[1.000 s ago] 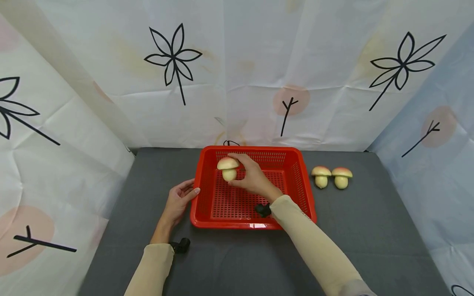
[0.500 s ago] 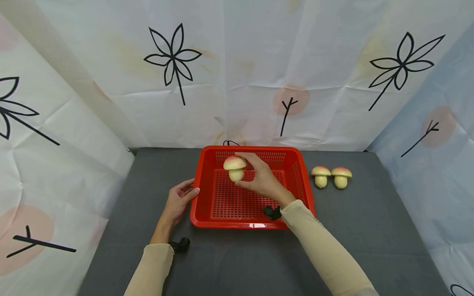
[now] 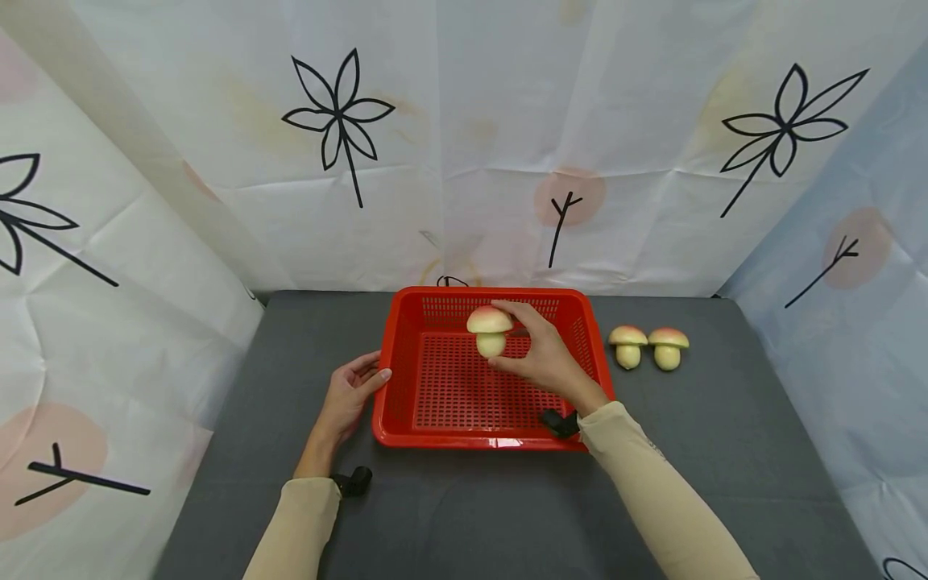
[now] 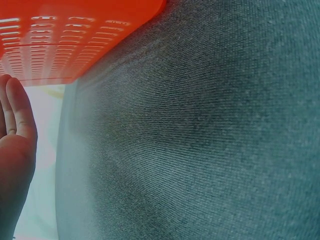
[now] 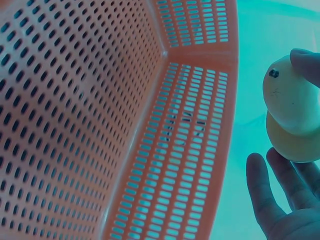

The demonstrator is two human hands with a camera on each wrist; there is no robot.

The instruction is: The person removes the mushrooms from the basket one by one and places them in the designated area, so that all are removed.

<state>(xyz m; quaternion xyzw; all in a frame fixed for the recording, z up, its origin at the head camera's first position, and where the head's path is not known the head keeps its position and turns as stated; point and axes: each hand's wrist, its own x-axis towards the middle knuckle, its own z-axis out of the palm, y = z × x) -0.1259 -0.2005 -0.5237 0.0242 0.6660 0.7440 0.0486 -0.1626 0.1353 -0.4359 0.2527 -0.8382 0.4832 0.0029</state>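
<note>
A toy mushroom [image 3: 490, 332], with a pale stem and a cream cap blushed red on top, is held upright above the red basket [image 3: 496, 442]. My right hand [image 3: 545, 352] grips it from the right, thumb at the stem's base and fingers at the cap. In the right wrist view the held mushroom [image 5: 292, 100] shows a dark mark on its stem end. At the basket's left rim, my left hand [image 3: 350, 395] lays its thumb on top, with the other fingers along the outside. The left wrist view shows some of those fingers [image 4: 21, 107] extended beside the basket wall [image 4: 75, 47].
Two more toy mushrooms, a left one [image 3: 627, 346] and a right one [image 3: 668, 348], stand side by side just right of the basket. A dark grey cloth [image 3: 464, 515] covers the table. Printed white curtains [image 3: 500, 137] enclose the back and sides.
My right hand has carried the mushroom steadily rightward over the basket, from its left part to about the middle. The left hand, the basket and the two other mushrooms have stayed put.
</note>
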